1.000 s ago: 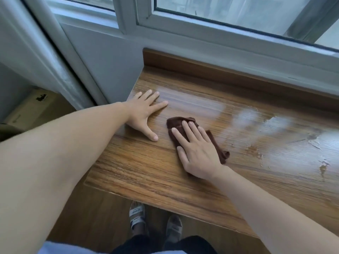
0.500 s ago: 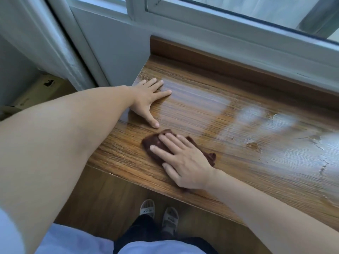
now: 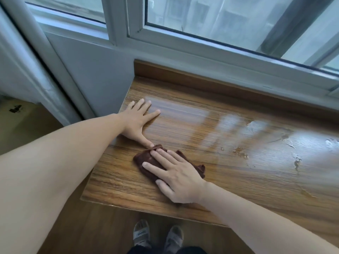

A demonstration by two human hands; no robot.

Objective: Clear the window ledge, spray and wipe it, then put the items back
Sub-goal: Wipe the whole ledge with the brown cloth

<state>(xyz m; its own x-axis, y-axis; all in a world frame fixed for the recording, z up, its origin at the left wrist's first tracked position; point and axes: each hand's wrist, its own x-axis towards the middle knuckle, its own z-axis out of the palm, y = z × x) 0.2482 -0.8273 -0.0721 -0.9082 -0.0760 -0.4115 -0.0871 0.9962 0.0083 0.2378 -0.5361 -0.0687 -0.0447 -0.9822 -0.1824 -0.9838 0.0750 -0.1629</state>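
The fingers of the right hand (image 3: 176, 173) lie straight and slightly spread, flat on a dark brown cleaning cloth (image 3: 146, 159) and pressing it to the wood rather than gripping it. The thumb rests on the ledge at the near side of the cloth. The cloth is bunched under the palm, with a ragged corner poking out on the right, and it sits near the left front of the wooden window ledge (image 3: 238, 180). Its upper edge touches, or nearly touches, the thumb tip of the left hand (image 3: 136, 121).

That left hand lies spread, palm down, fingers straight and apart, bracing on the ledge close to the grey side wall (image 3: 95, 76).

The cloth looks soft, light and limp, so it probably slides only while pressure holds it flat, and it may roll up if pushed from one edge. A broad flat palm over its middle seems the best hold.

To the right, the ledge shows pale wet patches and flaking spots (image 3: 293, 160) in its finish, which a dragged cloth could catch on.
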